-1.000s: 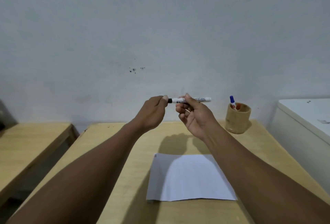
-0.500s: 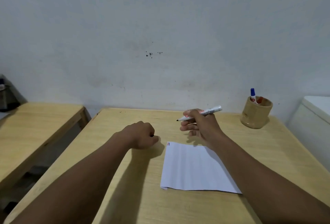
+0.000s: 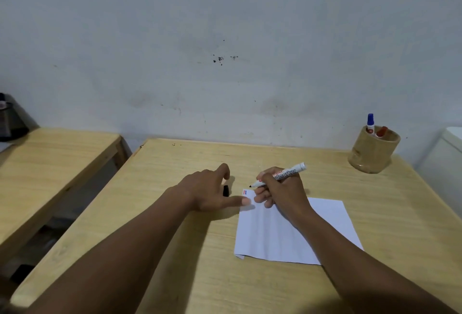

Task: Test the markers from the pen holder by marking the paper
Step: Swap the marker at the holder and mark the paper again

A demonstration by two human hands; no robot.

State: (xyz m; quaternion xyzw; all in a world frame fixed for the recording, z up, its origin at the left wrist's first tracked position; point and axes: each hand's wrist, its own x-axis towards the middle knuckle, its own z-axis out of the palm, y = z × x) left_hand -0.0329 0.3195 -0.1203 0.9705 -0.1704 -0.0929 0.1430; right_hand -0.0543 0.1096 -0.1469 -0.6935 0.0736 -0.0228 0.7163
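Head view: right hand [image 3: 280, 188] grips an uncapped marker [image 3: 280, 176], its black tip hovering just above the paper's [image 3: 287, 233] far-left corner, beside small red and blue marks [image 3: 245, 192]. Left hand [image 3: 212, 193] is spread open, thumb touching the paper's left edge. A black cap [image 3: 226, 190] lies just left of the paper on the desk [image 3: 175, 213]. The pen holder [image 3: 372, 152], holding two markers, stands well right of the paper.

The head camera looks forward and down, close over the table [image 3: 175, 213].

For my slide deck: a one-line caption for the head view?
Right hand poises uncapped marker over paper; left hand steadies its corner, cap on table.
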